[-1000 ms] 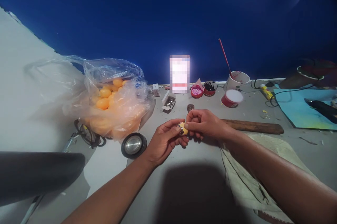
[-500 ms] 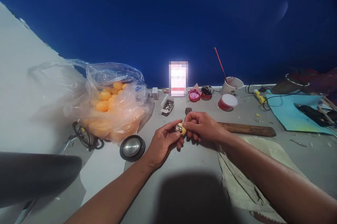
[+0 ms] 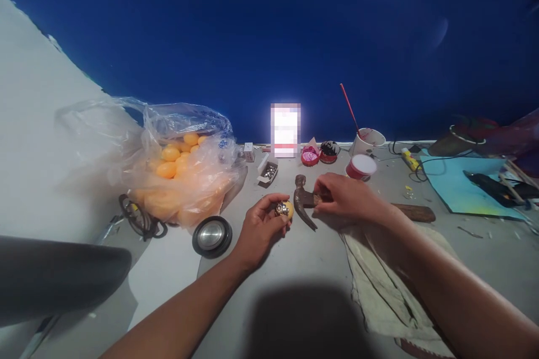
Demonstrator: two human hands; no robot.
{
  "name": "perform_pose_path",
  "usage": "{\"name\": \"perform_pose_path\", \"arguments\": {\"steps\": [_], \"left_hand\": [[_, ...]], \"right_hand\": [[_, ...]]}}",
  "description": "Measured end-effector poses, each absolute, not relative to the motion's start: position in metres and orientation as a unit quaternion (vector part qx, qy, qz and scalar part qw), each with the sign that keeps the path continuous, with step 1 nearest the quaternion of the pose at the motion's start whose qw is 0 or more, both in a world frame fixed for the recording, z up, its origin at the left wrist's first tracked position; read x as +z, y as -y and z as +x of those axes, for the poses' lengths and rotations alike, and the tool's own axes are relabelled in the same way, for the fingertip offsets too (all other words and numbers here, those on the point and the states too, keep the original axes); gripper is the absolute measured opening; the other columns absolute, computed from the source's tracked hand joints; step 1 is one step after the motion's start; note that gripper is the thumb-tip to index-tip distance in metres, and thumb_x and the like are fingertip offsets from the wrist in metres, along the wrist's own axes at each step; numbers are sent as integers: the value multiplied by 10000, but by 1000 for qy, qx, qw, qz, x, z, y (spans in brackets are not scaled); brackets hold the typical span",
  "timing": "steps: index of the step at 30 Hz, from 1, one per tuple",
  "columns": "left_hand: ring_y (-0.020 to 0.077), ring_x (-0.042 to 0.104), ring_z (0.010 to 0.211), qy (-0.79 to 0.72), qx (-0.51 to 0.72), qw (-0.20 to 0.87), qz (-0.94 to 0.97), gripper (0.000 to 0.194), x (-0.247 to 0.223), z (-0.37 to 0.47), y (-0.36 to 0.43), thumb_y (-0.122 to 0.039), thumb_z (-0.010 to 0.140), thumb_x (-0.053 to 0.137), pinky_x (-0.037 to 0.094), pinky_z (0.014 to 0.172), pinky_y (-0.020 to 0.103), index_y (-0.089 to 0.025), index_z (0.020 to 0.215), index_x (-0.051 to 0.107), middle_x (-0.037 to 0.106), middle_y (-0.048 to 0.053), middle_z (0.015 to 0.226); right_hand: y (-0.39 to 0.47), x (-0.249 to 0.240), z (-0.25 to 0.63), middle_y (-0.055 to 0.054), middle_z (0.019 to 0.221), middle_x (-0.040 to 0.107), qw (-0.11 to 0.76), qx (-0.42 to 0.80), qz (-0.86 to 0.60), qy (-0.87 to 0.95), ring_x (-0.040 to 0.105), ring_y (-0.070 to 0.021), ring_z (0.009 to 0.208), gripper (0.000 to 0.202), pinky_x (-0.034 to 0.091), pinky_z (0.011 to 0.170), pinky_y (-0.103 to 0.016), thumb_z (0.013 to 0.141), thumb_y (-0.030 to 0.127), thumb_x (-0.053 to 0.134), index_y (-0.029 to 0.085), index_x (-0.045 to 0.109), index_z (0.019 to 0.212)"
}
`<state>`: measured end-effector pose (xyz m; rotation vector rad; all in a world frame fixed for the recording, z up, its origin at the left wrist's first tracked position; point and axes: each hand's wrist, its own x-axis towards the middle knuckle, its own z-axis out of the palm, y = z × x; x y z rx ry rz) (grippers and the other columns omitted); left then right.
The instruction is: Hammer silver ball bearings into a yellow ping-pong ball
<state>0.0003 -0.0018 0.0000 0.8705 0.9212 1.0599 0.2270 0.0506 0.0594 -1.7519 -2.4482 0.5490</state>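
"Dark blue wall [image 3: 210, 39] standing behind; grey tabletop [image 3: 311, 269] running below it. Left hand?"

"Gripping: one small yellow ball [image 3: 289, 210] studded with shiny silver pieces, sitting between thumb and fingers above the tabletop."

"Right hand [image 3: 347, 199]?"

"Curling its fingers around one claw hammer [image 3: 304, 200], dark metal head, brown wooden handle, just behind the head. Whether it is lifting, I cannot tell."

"Surroundings?"

"One open white carton [image 3: 267, 172] holding small silver pieces, lying beyond the left hand [image 3: 256, 232]. One round black-rimmed metal lid [image 3: 211, 236], resting left of that hand. One clear plastic bag [image 3: 189, 179], bulging with orange balls, farther left. One pale crumpled cloth [image 3: 379, 280], spreading partly beneath the right forearm."
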Motion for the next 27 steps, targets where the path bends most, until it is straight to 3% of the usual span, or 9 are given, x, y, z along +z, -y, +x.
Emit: {"name": "perform_pose_path", "arguments": {"steps": [5,21,27], "left_hand": [[100,515,661,-410,469,675,395,348,-2,-2,1,-190,744,737,367,616,250,-183,1090,710,628,8,801],[97,523,644,-428,448,706,342,263,15,-3,1,-179,618,714,341,582,219,-156,879,713,701,46,842],[112,578,745,-422,461,679,385,413,16,-2,2,-247,706,802,430,674,239,-182,1113,763,716,75,1047]], "right_hand": [[-54,53,227,-80,1035,702,-76,126,-565,812,640,-246,958,263,294,613,-297,786,351,782,210,626,943],[-55,48,227,-81,991,710,-52,128,-553,821,642,-231,886,161,278,598,-308,820,337,666,211,612,904],[-55,44,228,-78,971,716,-43,118,-549,827,658,-231,872,151,283,591,-305,822,329,686,215,612,886]]}}
